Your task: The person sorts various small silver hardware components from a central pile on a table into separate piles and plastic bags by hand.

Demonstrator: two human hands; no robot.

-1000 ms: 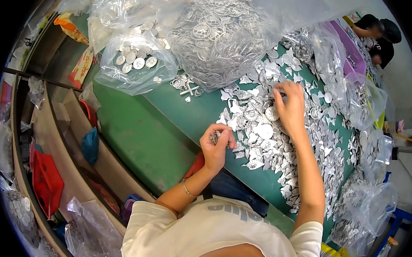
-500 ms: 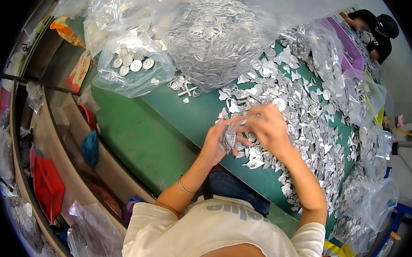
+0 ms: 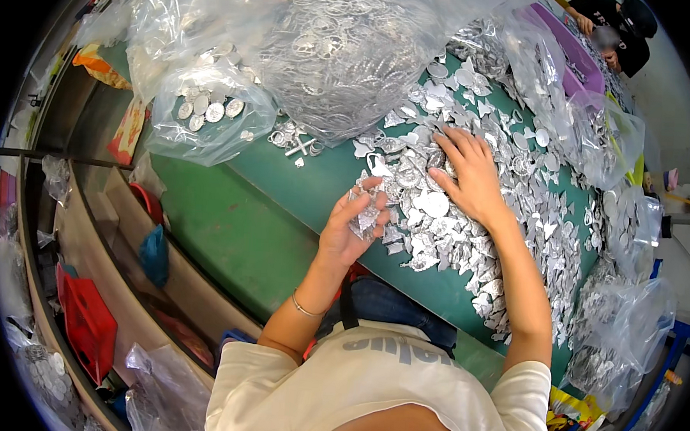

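My left hand (image 3: 350,225) is raised over the near edge of the green table (image 3: 227,225), fingers curled around a small stack of silver metal pieces (image 3: 364,216). My right hand (image 3: 468,175) lies palm down, fingers spread, on the wide heap of loose silver pieces (image 3: 500,224) that covers the table's right half. The pieces are flat, shiny, round or leaf-shaped. Whether the right fingers pinch any piece is hidden.
Clear plastic bags of silver parts (image 3: 210,111) and a large bag of rings (image 3: 346,52) stand at the table's far side. More bags (image 3: 612,339) line the right edge. Another person (image 3: 616,34) sits at top right. Red bins (image 3: 86,323) stand on the floor at left.
My right hand went from the heap to my left hand, then back out onto the heap. My left hand kept its stack and stayed near the table edge.
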